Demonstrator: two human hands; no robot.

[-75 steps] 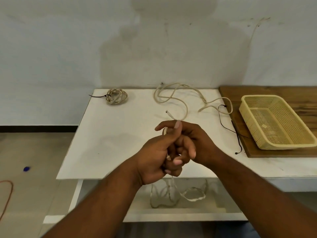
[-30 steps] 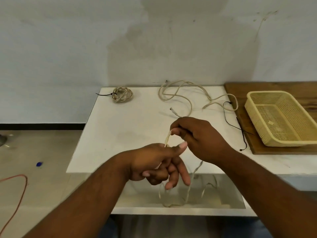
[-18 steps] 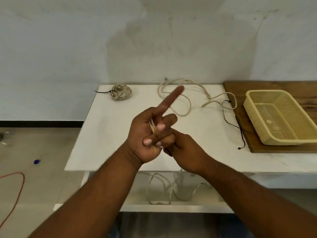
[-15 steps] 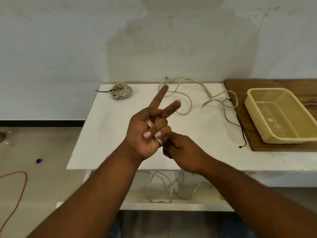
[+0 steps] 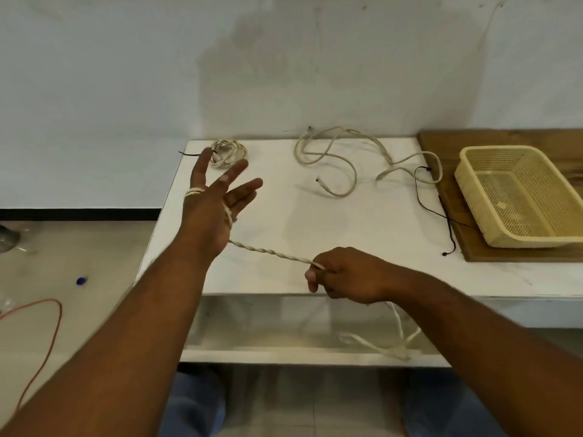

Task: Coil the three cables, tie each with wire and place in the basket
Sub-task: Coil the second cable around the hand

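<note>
The cream twisted cable (image 5: pixel 271 252), probably light and soft, runs across the frame centre from your spread left hand (image 5: pixel 214 212), where it is wound, to your right hand (image 5: pixel 347 275) that pinches it; I think you should hold it near the loops.

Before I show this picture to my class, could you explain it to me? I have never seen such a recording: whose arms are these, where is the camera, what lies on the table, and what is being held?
There is no machine here. A person works bare-handed, and the single camera sits on their head looking down, so the arms are their own. The left hand is spread, with a pale twisted cable looped round it. The right hand pinches that cable, which stretches between the two hands. On the white table lie a coiled cable, a loose cable and a black wire. A yellow basket stands on a wooden board.
</note>
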